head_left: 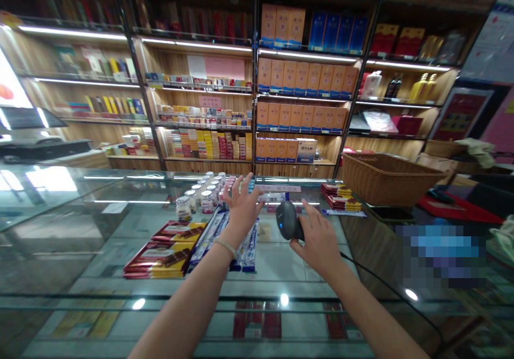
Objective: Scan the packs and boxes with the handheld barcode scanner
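Note:
My right hand is wrapped round a black barcode scanner with a small blue light, held over the glass counter. My left hand reaches forward with its fingers spread, above long blue-and-white packets laid side by side. Just beyond it stand small jars with white lids in rows, partly hidden by the fingers. Left of the packets lie red-and-yellow chocolate bars in overlapping stacks. A single blue-and-white packet lies flat behind the scanner.
The glass counter has boxes under its top. At right are a stack of chocolate bars, a wicker basket and the scanner's black cable. Lit shelves with boxes line the wall behind.

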Demonstrator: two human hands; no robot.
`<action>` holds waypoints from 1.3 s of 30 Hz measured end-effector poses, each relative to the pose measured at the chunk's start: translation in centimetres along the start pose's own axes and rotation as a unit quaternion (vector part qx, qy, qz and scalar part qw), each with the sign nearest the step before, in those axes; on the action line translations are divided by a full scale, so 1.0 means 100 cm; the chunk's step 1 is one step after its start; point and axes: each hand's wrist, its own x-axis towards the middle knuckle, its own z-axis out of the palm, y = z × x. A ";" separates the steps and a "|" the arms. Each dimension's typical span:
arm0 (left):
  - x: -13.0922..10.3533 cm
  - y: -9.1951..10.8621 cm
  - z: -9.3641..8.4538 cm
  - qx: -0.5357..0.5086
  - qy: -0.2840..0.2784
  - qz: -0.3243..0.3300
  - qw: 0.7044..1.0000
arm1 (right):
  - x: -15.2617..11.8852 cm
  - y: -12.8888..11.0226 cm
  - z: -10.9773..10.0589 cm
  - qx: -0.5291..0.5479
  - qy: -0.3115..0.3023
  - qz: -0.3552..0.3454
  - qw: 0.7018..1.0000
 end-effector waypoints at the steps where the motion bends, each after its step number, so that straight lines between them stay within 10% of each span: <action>1: 0.000 0.000 0.000 0.000 -0.001 -0.002 1.000 | 0.000 -0.001 -0.002 0.003 -0.005 0.006 1.000; 16: -0.001 -0.003 0.001 -0.003 0.009 -0.014 1.000 | -0.001 -0.008 -0.010 0.039 -0.126 0.054 0.990; 39: 0.000 -0.001 -0.002 0.001 0.001 -0.016 1.000 | -0.001 -0.010 -0.012 0.020 -0.127 0.065 0.990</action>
